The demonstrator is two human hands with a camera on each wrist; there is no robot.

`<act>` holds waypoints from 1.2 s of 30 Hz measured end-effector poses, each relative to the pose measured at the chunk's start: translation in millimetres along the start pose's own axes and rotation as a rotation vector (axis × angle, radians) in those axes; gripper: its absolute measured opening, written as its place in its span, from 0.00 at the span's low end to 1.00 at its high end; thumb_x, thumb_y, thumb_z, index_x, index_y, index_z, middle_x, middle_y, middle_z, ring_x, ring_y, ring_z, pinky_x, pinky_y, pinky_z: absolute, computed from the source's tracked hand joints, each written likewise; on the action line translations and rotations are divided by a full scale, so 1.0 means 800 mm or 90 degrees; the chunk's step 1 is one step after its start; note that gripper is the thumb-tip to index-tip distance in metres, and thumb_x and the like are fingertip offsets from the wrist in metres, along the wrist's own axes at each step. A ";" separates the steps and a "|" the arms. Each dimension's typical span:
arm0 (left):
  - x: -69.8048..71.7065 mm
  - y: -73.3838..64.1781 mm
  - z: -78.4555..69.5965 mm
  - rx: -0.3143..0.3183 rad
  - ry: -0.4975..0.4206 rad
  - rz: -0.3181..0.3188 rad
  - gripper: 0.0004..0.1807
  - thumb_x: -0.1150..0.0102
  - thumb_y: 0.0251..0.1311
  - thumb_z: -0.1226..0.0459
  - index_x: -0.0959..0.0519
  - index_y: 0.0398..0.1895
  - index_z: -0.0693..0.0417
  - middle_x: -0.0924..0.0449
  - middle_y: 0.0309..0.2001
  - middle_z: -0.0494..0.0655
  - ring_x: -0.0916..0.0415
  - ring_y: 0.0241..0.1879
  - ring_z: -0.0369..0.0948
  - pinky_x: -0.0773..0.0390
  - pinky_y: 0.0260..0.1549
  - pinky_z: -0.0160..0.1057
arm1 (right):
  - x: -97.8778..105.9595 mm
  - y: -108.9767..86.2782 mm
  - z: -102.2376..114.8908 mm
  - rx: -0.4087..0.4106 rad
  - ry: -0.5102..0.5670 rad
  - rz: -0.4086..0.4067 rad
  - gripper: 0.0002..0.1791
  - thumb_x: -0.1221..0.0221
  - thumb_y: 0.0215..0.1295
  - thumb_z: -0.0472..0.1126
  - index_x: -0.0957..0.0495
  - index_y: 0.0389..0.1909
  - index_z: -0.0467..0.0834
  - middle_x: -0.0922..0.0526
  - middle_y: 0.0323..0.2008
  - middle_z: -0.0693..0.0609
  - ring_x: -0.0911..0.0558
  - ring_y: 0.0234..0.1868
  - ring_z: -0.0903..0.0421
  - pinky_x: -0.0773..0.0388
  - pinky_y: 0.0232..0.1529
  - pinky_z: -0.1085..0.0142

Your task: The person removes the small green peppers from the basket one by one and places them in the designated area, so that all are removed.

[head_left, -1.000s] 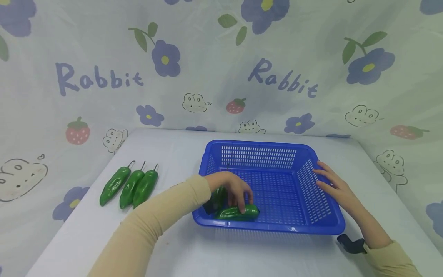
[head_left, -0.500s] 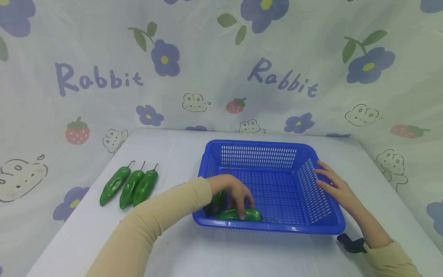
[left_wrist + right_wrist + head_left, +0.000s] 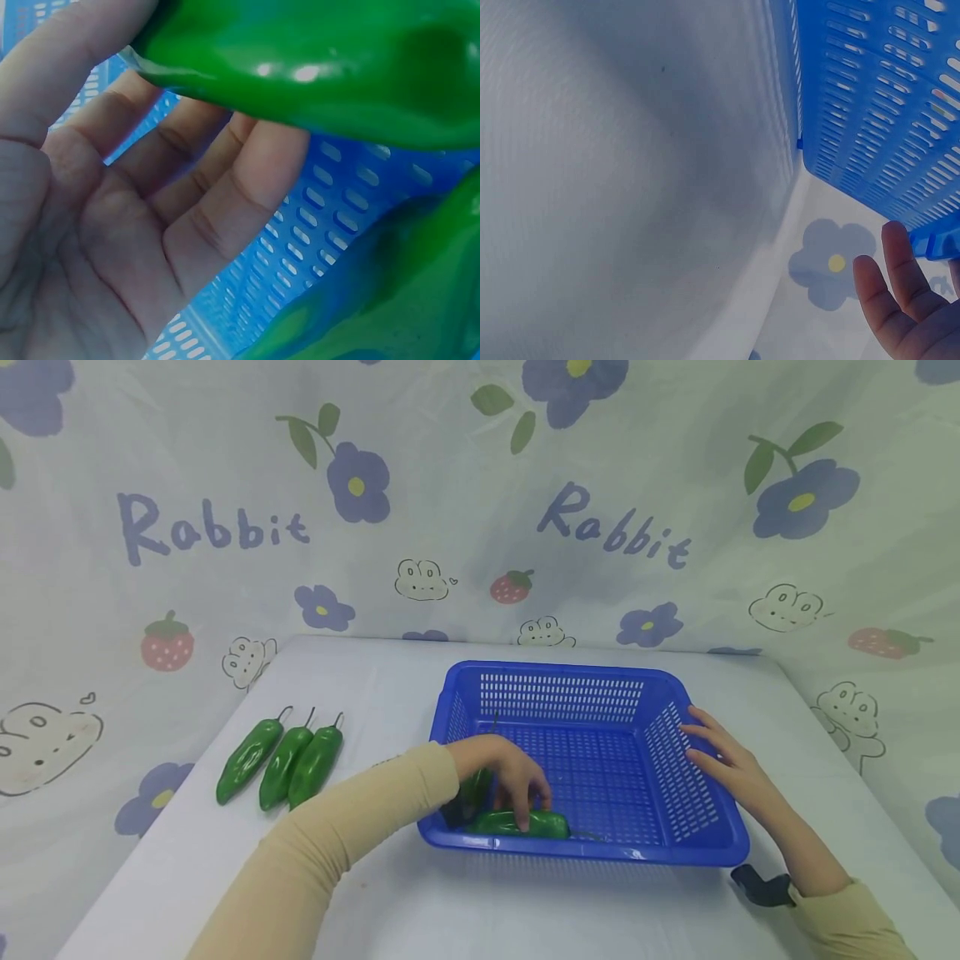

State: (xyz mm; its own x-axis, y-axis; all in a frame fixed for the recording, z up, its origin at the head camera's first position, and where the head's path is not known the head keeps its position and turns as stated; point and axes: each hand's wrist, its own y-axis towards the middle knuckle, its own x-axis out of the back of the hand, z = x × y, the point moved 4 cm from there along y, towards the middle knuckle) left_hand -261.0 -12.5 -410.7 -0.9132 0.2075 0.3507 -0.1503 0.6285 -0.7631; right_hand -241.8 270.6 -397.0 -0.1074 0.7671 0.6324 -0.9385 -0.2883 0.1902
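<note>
My left hand (image 3: 520,777) reaches into the left front part of a blue plastic basket (image 3: 585,853). Its thumb and fingers pinch a glossy green chili pepper (image 3: 543,824) lying along the front wall, stem to the right. In the left wrist view, thumb and fingertips meet the narrow end of this pepper (image 3: 322,67). A second green pepper (image 3: 477,787) rests by the basket's left wall, partly hidden by my wrist. My right hand (image 3: 727,758) has its fingers spread over the basket's right rim; in the right wrist view its fingertips lie close to the blue rim (image 3: 941,244).
Three more green peppers, the middle one (image 3: 285,768) among them, lie side by side on the white tabletop (image 3: 375,685) left of the basket. My left forearm crosses in front of them. A printed cloth (image 3: 450,485) hangs behind the table.
Inside the basket, the pinched pepper has shifted slightly to the right along the front wall, and its stem has come into sight. My right hand and the basket stay in place.
</note>
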 end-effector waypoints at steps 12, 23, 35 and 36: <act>0.009 -0.009 -0.001 -0.011 0.001 -0.028 0.27 0.38 0.53 0.66 0.31 0.58 0.53 0.26 0.38 0.43 0.25 0.35 0.37 0.19 0.33 0.36 | 0.000 -0.001 0.001 0.001 0.006 -0.004 0.23 0.52 0.67 0.40 0.37 0.60 0.33 0.53 0.69 0.35 0.56 0.68 0.35 0.51 0.52 0.27; 0.019 -0.026 -0.005 -0.055 -0.051 -0.071 0.29 0.38 0.53 0.66 0.33 0.60 0.56 0.25 0.40 0.46 0.23 0.35 0.38 0.19 0.35 0.36 | 0.000 0.000 0.001 0.002 0.004 -0.002 0.23 0.53 0.68 0.40 0.37 0.60 0.33 0.53 0.69 0.35 0.56 0.67 0.34 0.53 0.52 0.27; 0.044 -0.067 -0.008 -0.126 -0.081 -0.181 0.30 0.37 0.53 0.63 0.32 0.60 0.55 0.25 0.48 0.45 0.26 0.46 0.37 0.19 0.36 0.38 | 0.001 0.001 0.001 -0.003 0.007 0.003 0.23 0.53 0.68 0.40 0.37 0.60 0.33 0.53 0.69 0.36 0.56 0.67 0.34 0.52 0.52 0.27; 0.045 -0.070 -0.007 -0.133 -0.085 -0.189 0.29 0.37 0.53 0.64 0.32 0.60 0.55 0.24 0.47 0.46 0.26 0.45 0.37 0.19 0.36 0.38 | 0.001 0.001 0.001 -0.004 0.007 0.003 0.23 0.53 0.68 0.40 0.37 0.60 0.33 0.53 0.69 0.36 0.56 0.67 0.34 0.52 0.52 0.27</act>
State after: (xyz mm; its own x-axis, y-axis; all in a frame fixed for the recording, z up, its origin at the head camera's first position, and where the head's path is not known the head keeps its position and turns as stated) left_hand -283.5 -36.1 -351.8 -0.8851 -0.0976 0.4551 -0.3477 0.7885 -0.5073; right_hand -242.2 270.6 -396.1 -0.1155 0.7724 0.6245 -0.9400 -0.2882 0.1825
